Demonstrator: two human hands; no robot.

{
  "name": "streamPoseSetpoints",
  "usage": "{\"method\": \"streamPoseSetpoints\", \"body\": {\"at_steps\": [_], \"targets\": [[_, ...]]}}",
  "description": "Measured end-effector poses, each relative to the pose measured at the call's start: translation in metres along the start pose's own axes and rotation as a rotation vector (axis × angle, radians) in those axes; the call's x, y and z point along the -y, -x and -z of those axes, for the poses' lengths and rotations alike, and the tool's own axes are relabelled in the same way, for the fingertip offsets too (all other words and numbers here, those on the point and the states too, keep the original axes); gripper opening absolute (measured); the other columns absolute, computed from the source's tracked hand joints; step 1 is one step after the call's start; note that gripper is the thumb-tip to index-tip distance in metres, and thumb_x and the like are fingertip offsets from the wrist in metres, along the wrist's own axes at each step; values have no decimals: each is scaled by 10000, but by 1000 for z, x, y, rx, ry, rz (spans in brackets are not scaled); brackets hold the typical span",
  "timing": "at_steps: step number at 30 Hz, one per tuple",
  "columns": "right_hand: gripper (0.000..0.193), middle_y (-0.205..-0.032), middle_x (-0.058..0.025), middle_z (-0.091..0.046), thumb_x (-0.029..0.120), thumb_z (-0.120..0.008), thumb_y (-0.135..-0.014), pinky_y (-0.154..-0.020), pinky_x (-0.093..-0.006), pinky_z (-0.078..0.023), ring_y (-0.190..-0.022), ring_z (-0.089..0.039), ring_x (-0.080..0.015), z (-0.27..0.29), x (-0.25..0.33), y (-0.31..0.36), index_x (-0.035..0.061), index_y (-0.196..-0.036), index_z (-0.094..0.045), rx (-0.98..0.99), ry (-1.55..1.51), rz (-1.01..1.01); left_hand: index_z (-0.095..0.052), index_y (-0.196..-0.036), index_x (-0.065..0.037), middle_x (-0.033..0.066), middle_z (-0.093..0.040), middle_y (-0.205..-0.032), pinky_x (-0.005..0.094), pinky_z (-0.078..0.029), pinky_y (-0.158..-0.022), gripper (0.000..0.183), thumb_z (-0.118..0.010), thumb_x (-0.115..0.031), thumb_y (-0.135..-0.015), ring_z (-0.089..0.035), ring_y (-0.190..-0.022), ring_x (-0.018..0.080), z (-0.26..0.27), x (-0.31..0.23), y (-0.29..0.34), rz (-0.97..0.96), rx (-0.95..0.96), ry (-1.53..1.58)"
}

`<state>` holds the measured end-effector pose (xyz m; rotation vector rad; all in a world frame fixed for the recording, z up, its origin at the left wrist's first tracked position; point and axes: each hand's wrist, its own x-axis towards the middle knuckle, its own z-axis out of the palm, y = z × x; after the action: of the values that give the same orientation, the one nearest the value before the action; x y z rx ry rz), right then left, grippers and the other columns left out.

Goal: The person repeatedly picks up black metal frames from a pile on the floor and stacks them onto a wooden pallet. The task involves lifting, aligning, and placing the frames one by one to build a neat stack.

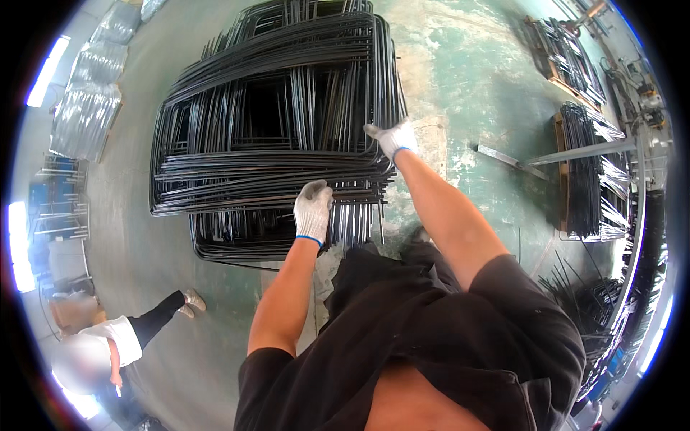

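Observation:
A tall stack of black metal tube frames (266, 159), rectangular with rounded corners, lies in front of me. White knit gloves with blue cuffs cover both my hands. My left hand (314, 210) is closed at the stack's near side, its fingers curled over a bar of a frame. Farther right, my right hand (394, 138) grips the right-hand side of the frames close to their near corner. Its thumb points left across the bars, while its other fingers are mostly hidden. How many bars each hand holds cannot be made out.
More black rods or frames (581, 169) stand on pallets at the right, near a grey metal beam (575, 152). Wrapped bundles (88, 118) are at the far left. Another person (122, 337) in a white top is at the lower left. The green floor (467, 79) is worn.

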<state>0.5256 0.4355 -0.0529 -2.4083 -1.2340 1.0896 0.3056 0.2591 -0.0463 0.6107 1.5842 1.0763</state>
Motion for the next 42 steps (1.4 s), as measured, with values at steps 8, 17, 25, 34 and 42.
{"method": "streamPoseSetpoints", "body": {"at_steps": [8, 17, 25, 34, 42], "targets": [[458, -1160, -308, -774, 297, -754, -828, -1020, -448, -605, -1171, -750, -430, -16, -7, -83, -28, -1150, -767, -52, -38, 170, -693, -1226, -22, 65, -731, -984, 311, -587, -738, 283, -740, -93, -956, -696, -805, 159, 15, 6, -6, 152, -227, 281], [205, -743, -125, -717, 166, -739, -889, -610, -379, -559, -640, -694, -225, 96, -56, -175, -18, -976, -721, 189, -322, 94, -594, -1175, -30, 171, -685, -1106, 517, -638, -875, 414, -734, -401, -1054, -702, -964, 356, -69, 1, -34, 339, -126, 640], [136, -711, -71, -641, 47, -734, -835, -506, -334, -466, -547, -592, -174, 261, -126, -182, -30, -939, -692, 301, -650, 87, -552, -1341, 54, 209, -654, -1220, 621, -569, -1030, 621, -625, -510, -1090, -655, -1151, 412, -195, -13, -65, 308, -132, 1023], [338, -716, -46, -570, -59, -604, -773, -464, -307, -441, -501, -536, -161, 361, -170, -91, 13, -1104, -591, 291, -948, 134, -649, -1062, -53, 114, -694, -1002, 496, -586, -999, 103, -619, -150, -1045, -682, -1028, 332, -205, -18, -56, 175, 84, 1203], [429, -701, -60, -568, -38, -589, -683, -449, -299, -431, -475, -523, -170, 402, -229, 64, -27, -1111, -597, -74, -1108, 182, -608, -1009, -93, 12, -581, -842, 372, -554, -899, 345, -647, 132, -750, -592, -816, 199, -230, -96, -5, 197, 331, 1165]]}}
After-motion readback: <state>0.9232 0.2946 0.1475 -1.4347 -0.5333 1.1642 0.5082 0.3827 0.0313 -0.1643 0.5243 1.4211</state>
